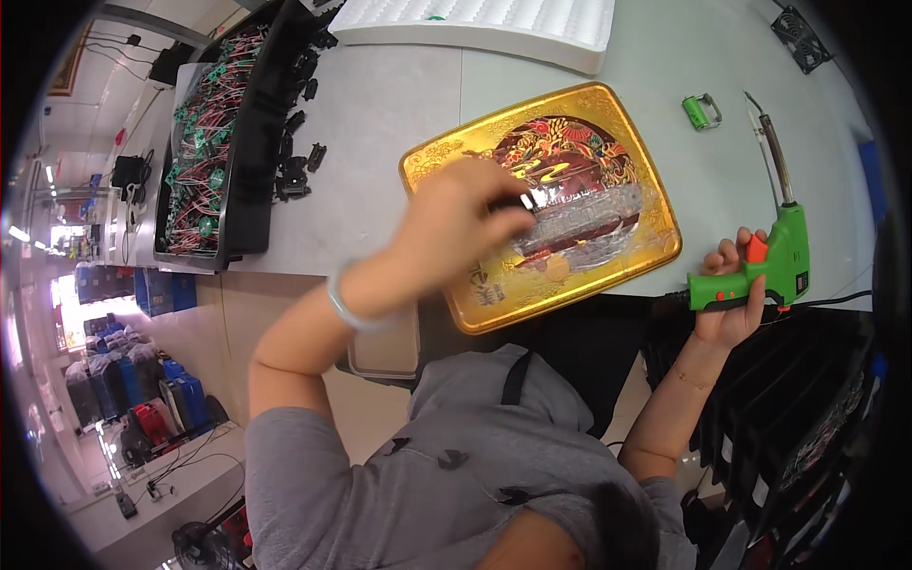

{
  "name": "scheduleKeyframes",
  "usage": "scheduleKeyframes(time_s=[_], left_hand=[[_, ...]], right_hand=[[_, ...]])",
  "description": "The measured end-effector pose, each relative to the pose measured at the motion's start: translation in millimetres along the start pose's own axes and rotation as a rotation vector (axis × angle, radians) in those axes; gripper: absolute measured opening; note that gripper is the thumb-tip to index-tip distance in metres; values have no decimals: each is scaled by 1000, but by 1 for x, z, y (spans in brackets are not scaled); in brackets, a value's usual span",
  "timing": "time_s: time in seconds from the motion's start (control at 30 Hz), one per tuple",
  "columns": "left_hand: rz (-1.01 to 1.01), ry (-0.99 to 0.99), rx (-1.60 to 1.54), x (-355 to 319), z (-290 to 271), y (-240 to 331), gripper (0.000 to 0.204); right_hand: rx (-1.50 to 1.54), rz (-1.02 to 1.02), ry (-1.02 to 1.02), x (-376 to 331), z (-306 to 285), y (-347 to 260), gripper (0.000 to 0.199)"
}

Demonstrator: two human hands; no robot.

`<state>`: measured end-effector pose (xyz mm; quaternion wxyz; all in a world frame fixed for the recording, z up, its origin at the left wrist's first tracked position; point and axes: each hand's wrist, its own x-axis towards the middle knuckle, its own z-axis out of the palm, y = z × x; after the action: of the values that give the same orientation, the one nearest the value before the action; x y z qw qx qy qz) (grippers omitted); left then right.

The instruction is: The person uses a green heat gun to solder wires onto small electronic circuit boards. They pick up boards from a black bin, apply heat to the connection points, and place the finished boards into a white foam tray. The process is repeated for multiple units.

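Observation:
My right hand grips a green soldering gun with a red trigger. Its long metal tip points away from me over the table. My left hand, slightly blurred, is over a gold tin lid with a patterned, dark red centre. Its fingers are curled together, and a small black-and-white bit shows at the fingertips; I cannot make out what it is. Beside those fingers, clear tape-like strips cover part of the lid's middle. The lid lies at an angle and juts over the table's front edge.
At the left stands a black bin full of wired green circuit boards. Small black parts lie beside it. A white foam tray is at the back. Near the gun are a green roll in a metal bracket and a black fan.

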<state>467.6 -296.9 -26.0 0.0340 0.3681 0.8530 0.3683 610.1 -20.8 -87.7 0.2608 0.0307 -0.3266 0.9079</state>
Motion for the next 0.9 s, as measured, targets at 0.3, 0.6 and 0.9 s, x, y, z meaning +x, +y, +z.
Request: scheduleKeyframes(time_s=[0.3, 0.6, 0.9], left_hand=[[140, 84, 25, 0, 28, 16, 20], [109, 20, 46, 0, 36, 12, 18], [192, -74, 85, 21, 33, 22, 28]], right_hand=[[-8, 8, 5, 2, 3, 1, 47], [-5, 6, 7, 0, 2, 0, 47], [60, -24, 10, -1, 8, 6, 51]])
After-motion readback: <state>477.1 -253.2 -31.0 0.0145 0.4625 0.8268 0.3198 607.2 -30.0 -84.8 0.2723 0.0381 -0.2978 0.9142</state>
